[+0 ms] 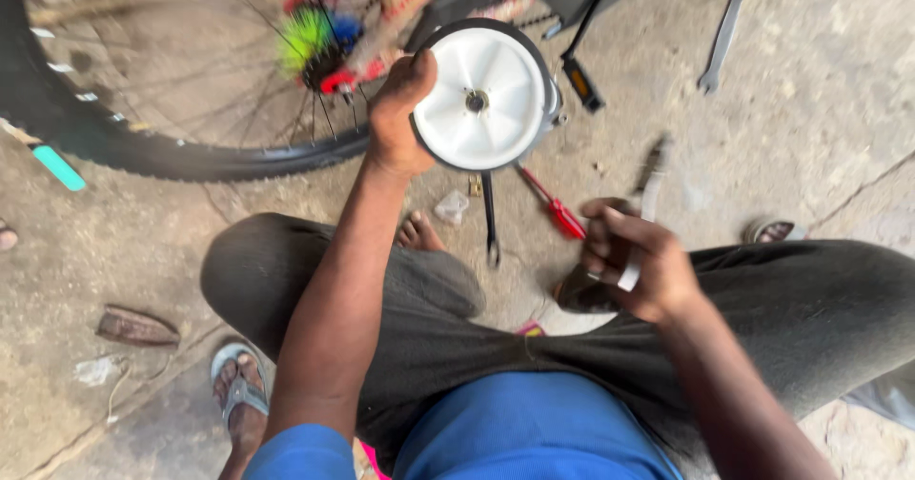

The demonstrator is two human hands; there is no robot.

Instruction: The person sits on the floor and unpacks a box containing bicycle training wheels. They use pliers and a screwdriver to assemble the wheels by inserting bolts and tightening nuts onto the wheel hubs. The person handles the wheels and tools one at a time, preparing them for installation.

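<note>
A: What does the left hand hold?

B: A small white wheel with a dark rim. The fingers wrap over its edge on the near side, thumb on top, clamped on the rim, so the flat face turns toward the camera and the hub hole stays uncovered. Just beyond the fingertips sits the hub of the bike wheel, with green and blue bristles around it; holding the small wheel up beside that hub keeps the two close together.

A: And the right hand?

B: Its fingers are curled shut on a spanner, blurred by motion; the shaft runs up and away from the knuckles. The grip sits near the lower end, which would leave the long part free as a lever.

A: What lies between the two hands?

B: A red screwdriver and a dark spanner rest on the floor, below the white wheel and left of the right fingers, within easy reach. A further spanner lies well apart, beyond the right hand
</note>
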